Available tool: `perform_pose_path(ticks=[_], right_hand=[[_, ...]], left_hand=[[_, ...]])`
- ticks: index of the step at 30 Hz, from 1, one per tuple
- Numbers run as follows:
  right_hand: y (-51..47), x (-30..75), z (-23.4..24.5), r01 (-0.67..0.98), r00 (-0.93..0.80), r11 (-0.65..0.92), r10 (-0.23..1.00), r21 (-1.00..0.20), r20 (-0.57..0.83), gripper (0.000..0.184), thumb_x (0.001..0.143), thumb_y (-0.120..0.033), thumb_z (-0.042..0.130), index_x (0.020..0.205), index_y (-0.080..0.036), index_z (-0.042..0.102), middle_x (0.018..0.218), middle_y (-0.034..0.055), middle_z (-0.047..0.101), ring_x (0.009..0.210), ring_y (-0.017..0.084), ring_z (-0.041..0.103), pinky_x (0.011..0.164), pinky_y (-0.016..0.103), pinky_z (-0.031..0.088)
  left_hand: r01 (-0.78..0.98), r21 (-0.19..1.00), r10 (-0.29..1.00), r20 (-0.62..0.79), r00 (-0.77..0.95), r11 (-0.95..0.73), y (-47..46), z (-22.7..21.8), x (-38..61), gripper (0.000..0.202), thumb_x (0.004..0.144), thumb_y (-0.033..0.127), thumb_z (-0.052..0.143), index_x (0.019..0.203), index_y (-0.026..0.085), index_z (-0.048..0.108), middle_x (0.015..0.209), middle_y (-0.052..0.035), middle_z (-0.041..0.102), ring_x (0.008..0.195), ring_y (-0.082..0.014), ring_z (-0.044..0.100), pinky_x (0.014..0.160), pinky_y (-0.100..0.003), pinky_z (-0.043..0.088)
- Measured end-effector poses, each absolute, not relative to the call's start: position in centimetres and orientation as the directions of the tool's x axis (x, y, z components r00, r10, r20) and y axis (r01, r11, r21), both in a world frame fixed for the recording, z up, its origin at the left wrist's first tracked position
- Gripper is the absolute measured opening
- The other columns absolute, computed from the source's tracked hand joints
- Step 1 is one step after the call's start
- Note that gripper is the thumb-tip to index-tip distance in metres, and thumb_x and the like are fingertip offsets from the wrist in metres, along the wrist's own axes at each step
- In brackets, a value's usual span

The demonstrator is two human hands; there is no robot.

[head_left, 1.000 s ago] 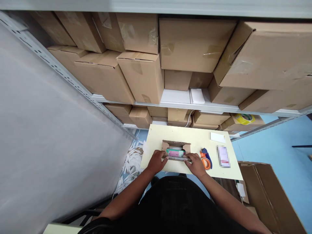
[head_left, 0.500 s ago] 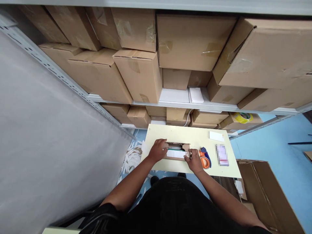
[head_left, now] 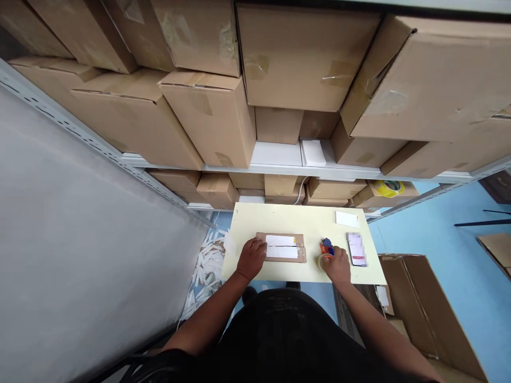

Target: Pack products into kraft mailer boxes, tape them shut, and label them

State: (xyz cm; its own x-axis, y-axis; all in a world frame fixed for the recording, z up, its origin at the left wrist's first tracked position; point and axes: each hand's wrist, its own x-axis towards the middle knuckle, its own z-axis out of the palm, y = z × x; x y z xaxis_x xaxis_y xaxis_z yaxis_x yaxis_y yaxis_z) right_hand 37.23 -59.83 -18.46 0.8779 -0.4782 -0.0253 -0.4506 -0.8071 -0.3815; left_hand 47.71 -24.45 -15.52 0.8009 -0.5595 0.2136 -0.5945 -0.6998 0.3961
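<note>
A small cardboard box (head_left: 282, 247) lies on the pale yellow table (head_left: 295, 221), its flaps folded down with white labels on top. My left hand (head_left: 251, 257) rests on the box's left end, fingers curled against it. My right hand (head_left: 337, 265) is to the right of the box, closed over the orange and blue tape dispenser (head_left: 326, 249).
A phone (head_left: 356, 249) and a white card (head_left: 347, 219) lie at the table's right. Shelves stacked with cardboard boxes (head_left: 215, 114) stand behind. White scraps (head_left: 207, 263) litter the floor at left. An open carton (head_left: 435, 303) stands at right. A yellow tape roll (head_left: 386, 188) sits on a shelf box.
The box's flaps have been folded shut over its contents. My right hand left the box and moved right onto the tape dispenser. My left hand stayed at the box's left end.
</note>
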Motion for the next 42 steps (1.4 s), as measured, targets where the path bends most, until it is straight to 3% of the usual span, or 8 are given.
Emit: perform_pose_path(ticks=[6,12,16,21,27,31,37,42], right_hand=[[-64.1,39.1,-21.2,-0.689,0.685,-0.702,-0.551,-0.179,-0.476,0.045,0.083,-0.039,0.059,0.120,-0.014,0.061,0.118,0.0196,0.064,0.108,0.034,0.067,0.084,0.040,0.053],[-65.0,39.9,-22.1,-0.674,0.698,-0.699,-0.497,-0.239,-0.515,0.028,0.079,-0.029,0.060,0.103,-0.015,0.067,0.099,0.0139,0.072,0.089,0.028,0.072,0.071,0.033,0.051],[-65.3,39.4,-19.8,-0.637,0.757,-0.702,-0.490,-0.319,-0.433,0.033,0.082,-0.033,0.057,0.108,-0.017,0.068,0.100,0.0119,0.074,0.090,0.026,0.071,0.073,0.031,0.051],[-63.4,39.9,-14.2,-0.499,0.836,-0.521,-0.501,-0.692,-0.225,0.044,0.080,-0.036,0.058,0.119,-0.016,0.067,0.092,0.0077,0.076,0.083,0.027,0.072,0.072,0.034,0.055],[-57.0,43.4,-9.7,-0.161,0.970,-0.518,-0.240,-0.840,-0.038,0.056,0.082,-0.028,0.057,0.137,-0.021,0.059,0.119,0.0079,0.072,0.107,0.028,0.068,0.097,0.044,0.055],[-52.5,45.0,-9.5,0.104,0.988,-0.670,-0.014,-0.735,0.152,0.063,0.083,-0.020,0.055,0.146,-0.022,0.050,0.130,0.0104,0.060,0.123,0.029,0.057,0.111,0.052,0.046],[-48.6,44.4,-10.6,0.279,0.957,-0.812,0.191,-0.513,0.217,0.072,0.083,-0.012,0.053,0.153,-0.020,0.038,0.125,0.0149,0.055,0.117,0.031,0.055,0.103,0.054,0.051],[-47.7,43.9,-10.6,0.351,0.933,-0.845,0.279,-0.404,0.226,0.073,0.084,-0.015,0.054,0.154,-0.019,0.037,0.122,0.0161,0.055,0.110,0.034,0.053,0.098,0.057,0.051]], left_hand=[[-0.589,0.379,-0.546,0.224,0.807,-0.714,-24.6,-16.3,47.4,0.036,0.094,0.014,0.052,0.125,0.019,0.069,0.128,-0.0115,0.067,0.131,-0.0285,0.053,0.114,-0.051,0.043],[-0.591,0.376,-0.541,0.241,0.806,-0.714,-24.9,-16.0,47.5,0.033,0.092,0.013,0.054,0.122,0.015,0.069,0.123,-0.0137,0.066,0.129,-0.0303,0.052,0.112,-0.051,0.046],[-0.592,0.384,-0.535,0.253,0.806,-0.709,-24.8,-16.0,47.5,0.033,0.093,0.013,0.052,0.121,0.016,0.069,0.122,-0.0129,0.066,0.128,-0.0301,0.052,0.110,-0.051,0.048],[-0.595,0.397,-0.527,0.277,0.804,-0.699,-24.7,-16.4,47.5,0.034,0.093,0.013,0.051,0.122,0.017,0.068,0.122,-0.0133,0.066,0.128,-0.0301,0.052,0.108,-0.052,0.048],[-0.657,0.293,-0.583,0.307,0.752,-0.695,-24.9,-16.8,47.5,0.029,0.097,0.015,0.049,0.119,0.015,0.068,0.125,-0.0149,0.066,0.127,-0.0291,0.054,0.111,-0.050,0.045],[-0.614,0.294,-0.558,0.258,0.789,-0.732,-25.0,-16.1,47.2,0.027,0.099,0.019,0.050,0.118,0.017,0.068,0.119,-0.0140,0.066,0.116,-0.0296,0.058,0.102,-0.049,0.048],[-0.428,0.511,-0.491,0.013,0.871,-0.745,-25.2,-14.3,47.5,0.031,0.096,0.017,0.048,0.115,0.018,0.072,0.104,-0.0113,0.068,0.098,-0.0266,0.063,0.088,-0.040,0.053],[0.078,0.854,-0.254,-0.238,0.937,-0.514,-25.0,-12.8,48.3,0.027,0.094,0.026,0.049,0.098,0.020,0.074,0.092,-0.0068,0.072,0.088,-0.0213,0.067,0.079,-0.031,0.053]])
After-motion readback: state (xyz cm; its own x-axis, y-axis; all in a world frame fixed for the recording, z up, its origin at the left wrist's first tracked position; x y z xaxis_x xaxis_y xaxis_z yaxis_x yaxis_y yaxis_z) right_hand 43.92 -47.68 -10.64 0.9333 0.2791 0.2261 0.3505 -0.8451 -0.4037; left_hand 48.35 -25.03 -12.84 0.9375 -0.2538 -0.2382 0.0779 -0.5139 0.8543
